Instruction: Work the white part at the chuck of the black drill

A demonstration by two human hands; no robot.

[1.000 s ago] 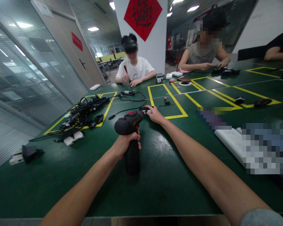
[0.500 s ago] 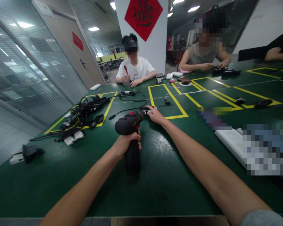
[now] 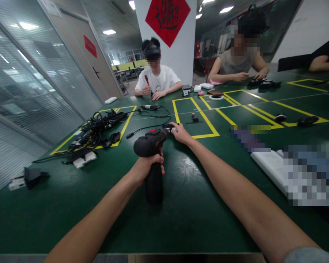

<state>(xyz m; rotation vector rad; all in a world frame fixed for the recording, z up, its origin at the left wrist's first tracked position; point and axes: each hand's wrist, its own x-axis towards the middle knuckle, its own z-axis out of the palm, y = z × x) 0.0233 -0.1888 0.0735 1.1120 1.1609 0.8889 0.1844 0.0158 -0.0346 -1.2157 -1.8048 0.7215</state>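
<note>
My left hand (image 3: 150,164) is wrapped round the grip of a black cordless drill (image 3: 149,144), with a red button on top and a red trigger. The drill stands upright on its battery end, its chuck (image 3: 167,130) pointing away from me. At the chuck's tip, my right hand (image 3: 179,133) closes its fingers on a small dark piece, mostly hidden; its kind I cannot make out. A thin black cable (image 3: 145,128) runs just beyond the drill.
A tangle of black cables and adapters (image 3: 98,128) lies on the green table (image 3: 208,226) to the left. Black-and-white parts (image 3: 83,157) sit nearer. At right are a white box (image 3: 265,168) and blurred items. Two people work across the table, one holding a screwdriver (image 3: 147,80).
Both hands and the drill hold almost the same position. The view has shifted very slightly.
</note>
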